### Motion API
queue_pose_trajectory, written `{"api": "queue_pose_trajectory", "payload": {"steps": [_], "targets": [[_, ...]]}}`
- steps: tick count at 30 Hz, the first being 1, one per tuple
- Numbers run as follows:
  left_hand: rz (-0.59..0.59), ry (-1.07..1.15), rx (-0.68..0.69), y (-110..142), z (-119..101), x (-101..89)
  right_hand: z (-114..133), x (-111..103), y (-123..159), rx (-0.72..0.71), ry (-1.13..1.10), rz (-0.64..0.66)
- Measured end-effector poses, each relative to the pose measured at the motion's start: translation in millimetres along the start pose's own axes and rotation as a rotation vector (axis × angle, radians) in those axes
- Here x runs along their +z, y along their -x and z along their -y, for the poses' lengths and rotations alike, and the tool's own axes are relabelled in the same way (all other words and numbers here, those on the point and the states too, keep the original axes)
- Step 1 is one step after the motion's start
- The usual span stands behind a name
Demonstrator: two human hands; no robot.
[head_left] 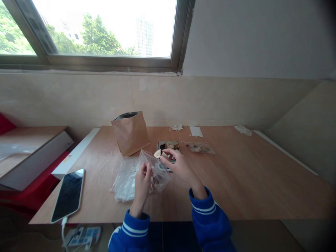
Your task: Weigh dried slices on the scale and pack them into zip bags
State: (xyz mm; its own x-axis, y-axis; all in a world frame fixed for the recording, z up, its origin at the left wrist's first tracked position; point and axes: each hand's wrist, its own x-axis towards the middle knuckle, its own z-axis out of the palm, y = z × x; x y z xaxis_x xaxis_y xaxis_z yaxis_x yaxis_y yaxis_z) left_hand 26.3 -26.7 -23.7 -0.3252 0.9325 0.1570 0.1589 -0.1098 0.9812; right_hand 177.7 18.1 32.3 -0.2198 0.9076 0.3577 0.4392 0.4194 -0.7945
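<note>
My left hand [144, 175] is closed on a clear zip-lock bag [160, 178] with a red seal line, its mouth tilted up to the right. Between the thumb and fingers of my right hand [178, 164] is a pale slice with a dark edge [158, 153], perhaps dried mushroom, just above the bag's mouth. Behind that hand sits a small tray [158, 142] of similar dark and pale pieces, partly hidden. More clear plastic bags [125, 180] lie in a pile left of my left hand.
An open brown paper bag [131, 134] stands at the back left. A filled clear packet [199, 147] lies right of the tray. Crumpled tissue [176, 127] and a white card [196, 131] are near the wall. A phone [69, 194] with a cable lies at the left edge.
</note>
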Motion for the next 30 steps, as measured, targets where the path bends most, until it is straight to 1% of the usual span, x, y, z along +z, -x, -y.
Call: {"api": "queue_pose_trajectory", "payload": {"steps": [2,4,7,10,12,13,16,17,20,22,25,28,30], "targets": [[-0.005,0.002,0.007,0,0,0.4,4,-1,2,0.024,-0.018,0.09],[-0.015,0.017,0.008,1,1,0.8,3,1,3,0.057,-0.041,0.129],[-0.035,0.062,-0.012,1,5,-0.2,1,2,3,0.092,-0.066,0.123],[-0.058,0.131,-0.047,-1,10,-4.6,-4,-1,2,0.028,-0.016,0.115],[-0.066,0.18,-0.062,-3,11,-8.6,-12,-3,-1,-0.026,0.07,0.076],[-0.067,0.2,-0.063,-4,10,-10.3,-19,-2,-4,-0.048,0.132,0.032],[-0.065,0.237,-0.048,-5,5,-13.7,-49,7,-19,-0.097,0.364,-0.12],[-0.067,0.243,-0.043,-5,3,-14.1,-61,13,-25,-0.102,0.43,-0.134],[-0.068,0.284,-0.045,-3,-3,-14.3,-89,31,-42,-0.099,0.579,-0.073],[-0.113,0.39,-0.059,-1,-5,-13.7,-99,40,-50,-0.105,0.658,-0.035],[-0.21,0.569,-0.073,1,-7,-12.1,-102,44,-57,-0.128,0.757,0.025],[-0.201,0.627,-0.109,3,-11,-10.2,-98,39,-59,-0.137,0.824,0.081],[-0.238,0.678,-0.119,4,-14,-9.5,-93,34,-58,-0.132,0.838,0.085]]}}
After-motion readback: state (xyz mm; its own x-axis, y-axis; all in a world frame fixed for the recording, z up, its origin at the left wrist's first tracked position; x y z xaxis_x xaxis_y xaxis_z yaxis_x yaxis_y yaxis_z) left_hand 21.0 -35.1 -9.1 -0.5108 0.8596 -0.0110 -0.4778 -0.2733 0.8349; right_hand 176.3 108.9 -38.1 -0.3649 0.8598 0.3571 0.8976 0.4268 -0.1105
